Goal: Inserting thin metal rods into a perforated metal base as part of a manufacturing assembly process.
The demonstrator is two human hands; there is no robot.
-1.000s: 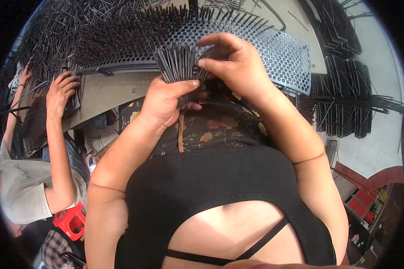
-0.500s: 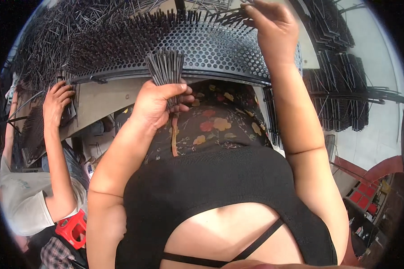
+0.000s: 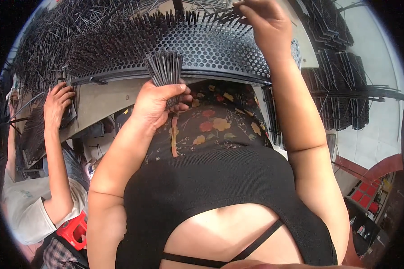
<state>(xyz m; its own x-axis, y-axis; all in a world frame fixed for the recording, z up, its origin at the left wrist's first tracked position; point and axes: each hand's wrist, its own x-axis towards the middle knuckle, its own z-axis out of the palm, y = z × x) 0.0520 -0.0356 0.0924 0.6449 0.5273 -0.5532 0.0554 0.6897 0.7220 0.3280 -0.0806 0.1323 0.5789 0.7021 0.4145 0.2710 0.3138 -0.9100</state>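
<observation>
The left hand [image 3: 159, 101], just left of the frame's centre, is closed in a fist around a bundle of thin dark metal rods [image 3: 165, 69]; the rods fan out upward from the fist, and their tips stand in front of the lower edge of a curved dark perforated metal plate [image 3: 220, 49] that arches across the upper middle of the frame. The grip here is tight, thumb folded over the fingers, with the bundle's lower ends hidden inside the hand.

The right hand [image 3: 262, 22] is raised at the top of the frame, right of centre, at the far edge of the perforated plate. Its fingers are pinched narrowly on a few thin dark rods [image 3: 226, 15] that stick out to the left of the fingertips; how many rods it holds cannot be told.

The upper left part of the plate is thick with upright dark rods already standing in the holes [image 3: 116, 38], while the stretch below the right hand shows bare round holes. Beyond it, in the upper left of the frame, lies a loose heap of the same dark rods [image 3: 54, 40].

At the left edge of the frame another person's hand [image 3: 56, 103] rests on the end of the grey surface [image 3: 103, 98] that carries the plate. That person wears a light grey sleeve [image 3: 24, 210], and a red plastic stool [image 3: 74, 231] shows at the lower left. On the right side of the frame, stacks of dark rod-filled racks [image 3: 341, 98] stand on a pale floor [image 3: 377, 134].
</observation>
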